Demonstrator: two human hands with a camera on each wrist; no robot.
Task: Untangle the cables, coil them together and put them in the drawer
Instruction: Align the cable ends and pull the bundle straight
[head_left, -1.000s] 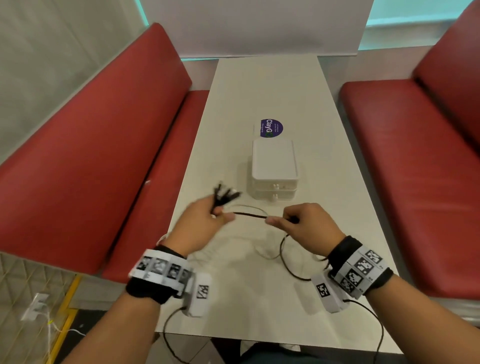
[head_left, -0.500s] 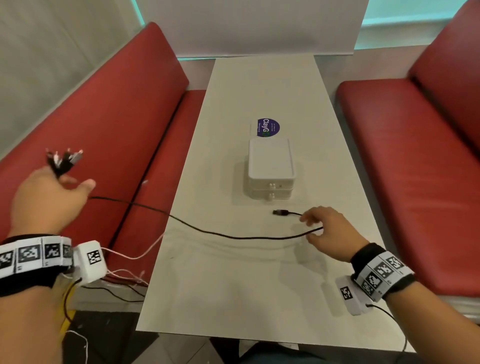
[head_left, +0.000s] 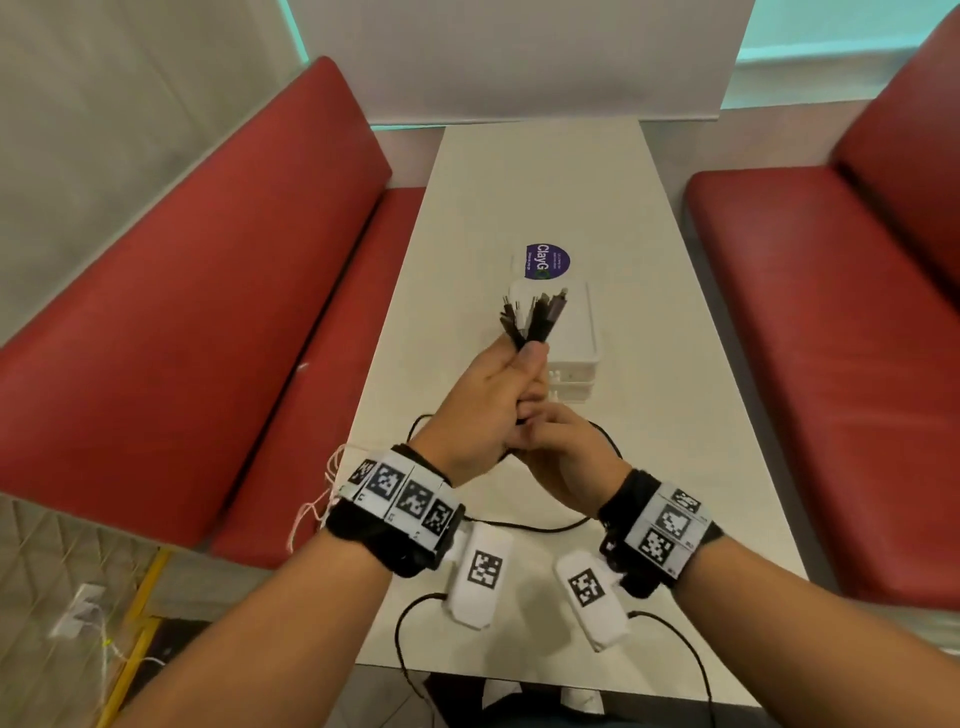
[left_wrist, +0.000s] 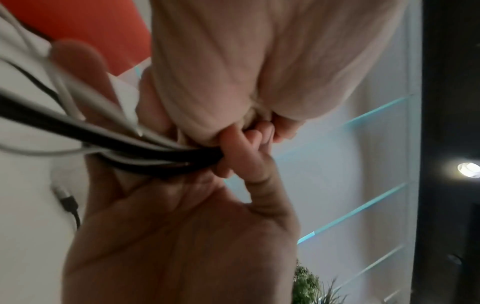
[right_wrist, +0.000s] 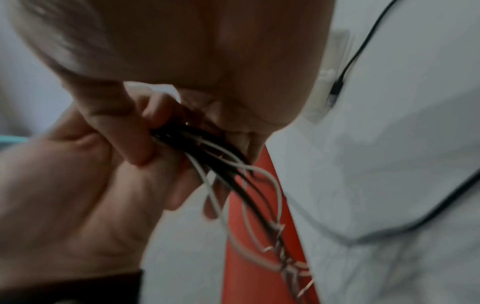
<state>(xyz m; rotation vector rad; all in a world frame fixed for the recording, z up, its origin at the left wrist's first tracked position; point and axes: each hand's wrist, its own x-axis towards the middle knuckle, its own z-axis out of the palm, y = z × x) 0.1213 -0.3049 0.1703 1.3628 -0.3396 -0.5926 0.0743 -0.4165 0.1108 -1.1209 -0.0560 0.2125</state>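
My left hand (head_left: 522, 364) grips a bundle of black and white cables (head_left: 530, 322) above the table, several plugs sticking up out of the fist. Just beneath it my right hand (head_left: 540, 431) holds the same bundle. In the left wrist view the cables (left_wrist: 124, 144) run into my left hand (left_wrist: 233, 162). The right wrist view shows my right hand (right_wrist: 135, 144) curled round the strands (right_wrist: 213, 160), which trail down. Black slack (head_left: 610, 441) loops on the table (head_left: 675, 467). The small white drawer unit (head_left: 584, 338) stands behind the hands, its drawers shut.
White cable ends (head_left: 319, 501) hang over the table's left edge. A purple sticker (head_left: 546, 261) lies beyond the drawer unit. Red benches (head_left: 208, 322) run along both sides. A black plug (right_wrist: 336, 88) lies on the table top.
My left hand swung back from far out over the left bench to the table's middle. My right hand left the table and took hold of the bundle under it. The stretched black cable went slack.
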